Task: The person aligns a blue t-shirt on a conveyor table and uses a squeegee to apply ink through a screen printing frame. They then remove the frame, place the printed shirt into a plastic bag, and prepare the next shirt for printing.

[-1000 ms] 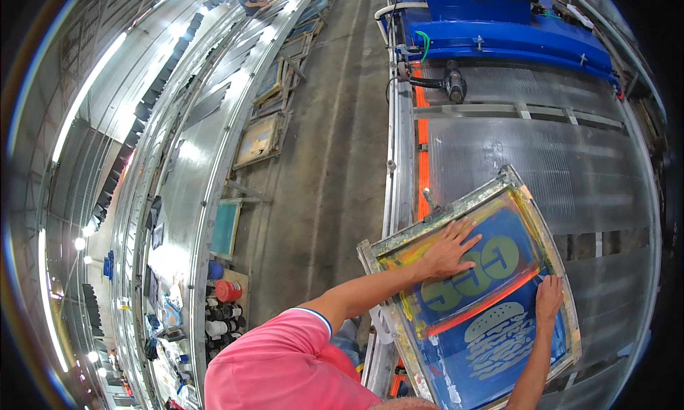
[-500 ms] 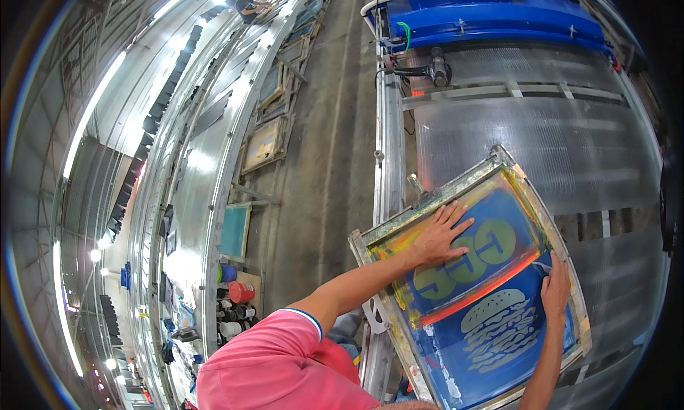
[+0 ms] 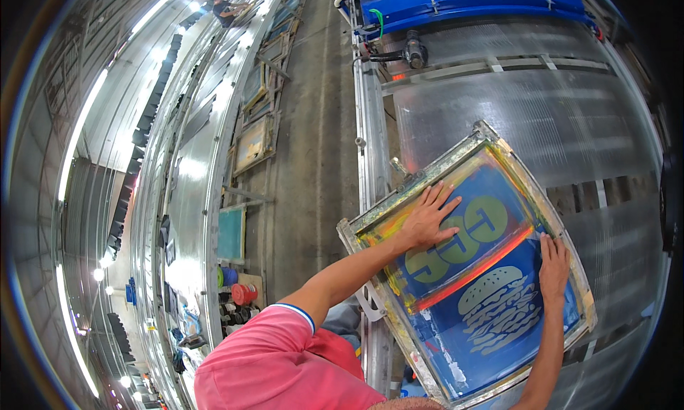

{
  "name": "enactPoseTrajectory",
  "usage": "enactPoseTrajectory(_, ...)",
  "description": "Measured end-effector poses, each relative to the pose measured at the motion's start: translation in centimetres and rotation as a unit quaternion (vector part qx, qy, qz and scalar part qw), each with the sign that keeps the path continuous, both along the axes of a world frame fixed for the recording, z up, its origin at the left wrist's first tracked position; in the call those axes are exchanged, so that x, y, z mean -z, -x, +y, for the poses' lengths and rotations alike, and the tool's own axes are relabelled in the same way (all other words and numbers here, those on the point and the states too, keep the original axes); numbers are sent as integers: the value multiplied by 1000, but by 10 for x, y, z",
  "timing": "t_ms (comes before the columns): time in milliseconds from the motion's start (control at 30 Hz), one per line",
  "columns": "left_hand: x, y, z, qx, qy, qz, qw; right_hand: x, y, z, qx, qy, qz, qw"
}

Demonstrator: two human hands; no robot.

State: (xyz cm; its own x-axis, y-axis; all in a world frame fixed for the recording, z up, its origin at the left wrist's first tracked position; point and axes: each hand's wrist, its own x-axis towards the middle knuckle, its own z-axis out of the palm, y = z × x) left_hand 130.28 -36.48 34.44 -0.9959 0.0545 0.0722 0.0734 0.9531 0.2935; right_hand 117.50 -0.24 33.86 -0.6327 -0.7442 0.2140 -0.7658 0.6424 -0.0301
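A large screen-printing frame with blue mesh lies tilted on a rail and ridged translucent sheets. Its upper part carries pale-green round shapes inside a yellow and red stained border; below is a pale layered burger graphic. My left hand rests spread on the upper mesh, left of the round shapes. My right hand touches the mesh beside the frame's right inner edge, fingers extended and slightly bent. Whether anything small lies under those fingertips is too small to tell.
Blue machinery spans the back right, with a black clamp below it. A floor aisle separates the rail from a long left bench, with screens and a red bucket alongside. Another person stands far back.
The view has shifted, so the scene sits higher in the picture. My right hand has slid slightly up the frame's right edge; my left hand stays spread on the mesh.
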Motion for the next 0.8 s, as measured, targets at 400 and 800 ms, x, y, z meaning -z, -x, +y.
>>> enactPoseTrajectory(400,3,1,-3,0,-27,15,1000,5,6,-32,102,11,-14,995)
enactPoseTrajectory(800,11,11,-11,26,-41,-8,999,23,2,-18,94,94,-14,991)
